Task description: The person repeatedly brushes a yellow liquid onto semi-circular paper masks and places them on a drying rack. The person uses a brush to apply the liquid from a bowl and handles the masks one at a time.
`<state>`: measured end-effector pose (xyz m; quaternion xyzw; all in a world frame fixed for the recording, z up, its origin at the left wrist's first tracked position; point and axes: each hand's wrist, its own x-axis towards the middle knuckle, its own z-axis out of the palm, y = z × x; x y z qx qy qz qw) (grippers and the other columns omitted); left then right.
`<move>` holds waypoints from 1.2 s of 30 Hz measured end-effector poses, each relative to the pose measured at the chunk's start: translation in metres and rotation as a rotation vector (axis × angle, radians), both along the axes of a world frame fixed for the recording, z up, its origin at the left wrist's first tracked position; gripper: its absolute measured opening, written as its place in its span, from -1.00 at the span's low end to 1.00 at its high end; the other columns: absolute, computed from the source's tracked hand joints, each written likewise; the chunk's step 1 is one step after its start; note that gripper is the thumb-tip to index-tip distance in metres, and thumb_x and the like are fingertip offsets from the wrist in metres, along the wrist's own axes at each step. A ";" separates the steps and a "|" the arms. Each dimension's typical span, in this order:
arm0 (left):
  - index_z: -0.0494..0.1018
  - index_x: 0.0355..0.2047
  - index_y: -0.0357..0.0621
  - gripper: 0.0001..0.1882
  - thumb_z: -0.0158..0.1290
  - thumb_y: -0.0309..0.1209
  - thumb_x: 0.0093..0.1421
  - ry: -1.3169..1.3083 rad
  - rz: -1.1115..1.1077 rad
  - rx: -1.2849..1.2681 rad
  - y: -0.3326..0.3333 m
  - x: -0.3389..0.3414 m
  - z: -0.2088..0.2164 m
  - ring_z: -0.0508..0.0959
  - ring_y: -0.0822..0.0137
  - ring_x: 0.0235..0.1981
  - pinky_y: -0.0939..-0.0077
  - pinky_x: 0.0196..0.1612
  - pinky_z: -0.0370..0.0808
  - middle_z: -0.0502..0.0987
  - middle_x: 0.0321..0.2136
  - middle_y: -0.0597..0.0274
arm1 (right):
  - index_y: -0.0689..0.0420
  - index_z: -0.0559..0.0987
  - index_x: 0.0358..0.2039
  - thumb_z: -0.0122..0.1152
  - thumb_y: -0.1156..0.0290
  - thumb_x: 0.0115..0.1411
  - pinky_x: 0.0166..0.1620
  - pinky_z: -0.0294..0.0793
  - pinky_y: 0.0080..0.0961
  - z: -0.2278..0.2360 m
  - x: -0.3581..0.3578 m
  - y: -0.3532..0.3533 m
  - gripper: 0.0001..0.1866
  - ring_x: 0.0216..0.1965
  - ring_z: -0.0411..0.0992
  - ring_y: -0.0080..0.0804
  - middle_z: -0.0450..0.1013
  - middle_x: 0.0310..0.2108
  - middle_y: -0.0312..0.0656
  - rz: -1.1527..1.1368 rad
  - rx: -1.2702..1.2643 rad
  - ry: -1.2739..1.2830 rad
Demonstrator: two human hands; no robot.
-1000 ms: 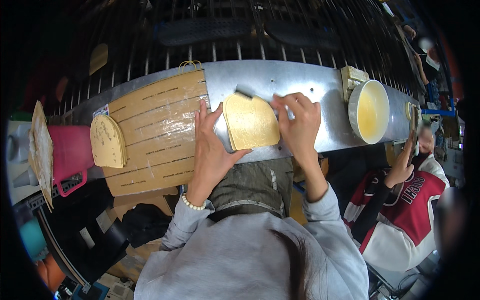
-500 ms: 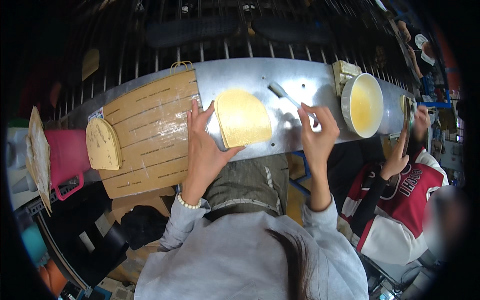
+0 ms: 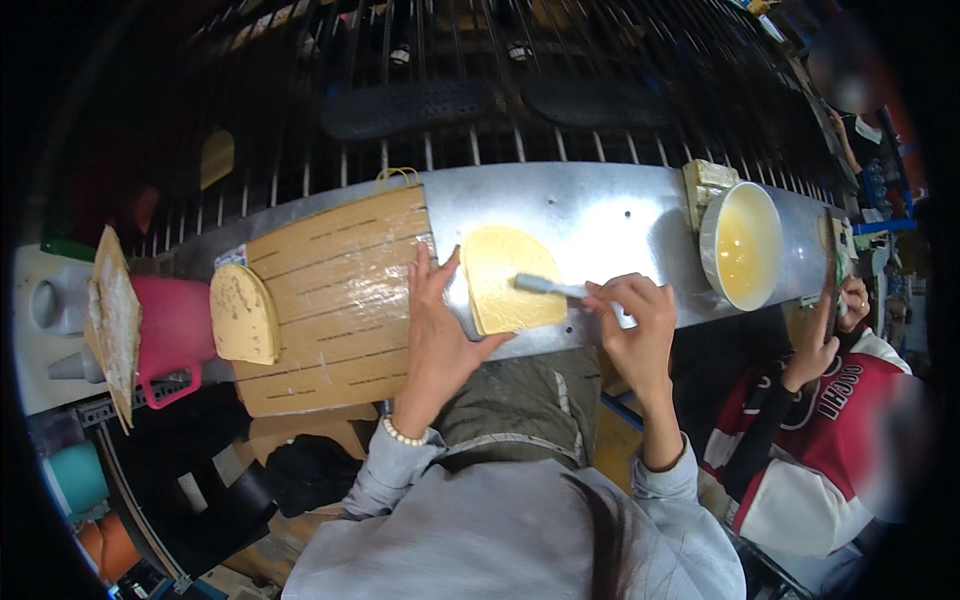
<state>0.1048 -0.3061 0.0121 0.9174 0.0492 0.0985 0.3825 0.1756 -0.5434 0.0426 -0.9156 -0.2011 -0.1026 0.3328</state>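
On the metal bench lies a stack of flat yellow pieces (image 3: 505, 255), rounded at the far end and straight at the near one. My left hand (image 3: 437, 335) holds its left and near edges between spread thumb and fingers. Pinched in my right hand (image 3: 638, 322) is a brush (image 3: 535, 285) with a light blue-grey handle. Its bristle end is over the top yellow piece and appears to touch it. To the right, a white bowl (image 3: 709, 245) holds yellowish liquid, with neither hand touching it.
Left of the stack lies a brown cardboard sheet (image 3: 340, 310). More yellow pieces (image 3: 243, 318) sit at its far left, beside a pink container (image 3: 172, 325). A pale block (image 3: 708, 180) stands behind the bowl. Dark bars (image 3: 480, 150) run behind the bench (image 3: 590, 210). A co-worker (image 3: 800, 430) works at right.
My right hand has brought the brush left and down from above the bare metal onto the top yellow piece. My left hand keeps its hold. The whole view has shifted slightly.
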 end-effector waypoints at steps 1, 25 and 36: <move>0.16 0.40 -0.32 0.19 0.61 -0.28 -0.16 -0.014 -0.008 0.013 0.000 -0.001 -0.003 -0.02 -0.23 0.55 -0.13 0.58 -0.13 0.20 0.35 -0.23 | 0.02 0.77 -0.36 0.44 0.46 0.13 -0.24 0.21 -0.34 -0.006 0.003 0.004 -0.94 -0.43 0.44 -0.31 0.56 -0.44 -0.32 -0.018 -0.030 -0.024; 0.07 0.41 -0.40 0.31 0.63 -0.17 -0.22 0.008 -0.020 0.136 -0.012 -0.007 0.005 -0.03 -0.30 0.54 -0.21 0.56 -0.11 0.16 0.40 -0.24 | 0.20 0.71 -0.02 0.14 0.22 0.51 -0.46 0.11 -0.70 -0.023 -0.024 -0.006 -0.67 -0.56 0.19 -0.75 0.41 -0.49 -0.48 -0.290 0.795 0.773; 0.09 0.43 -0.36 0.36 0.64 -0.20 -0.31 -0.020 -0.218 0.189 0.020 0.022 0.012 0.03 -0.33 0.52 -0.24 0.56 -0.12 0.19 0.44 -0.11 | 0.16 0.77 -0.09 0.18 0.19 0.49 -0.23 0.35 -0.51 0.005 0.040 0.053 -0.67 -0.38 0.36 -0.56 0.54 -0.39 -0.23 0.043 0.375 0.253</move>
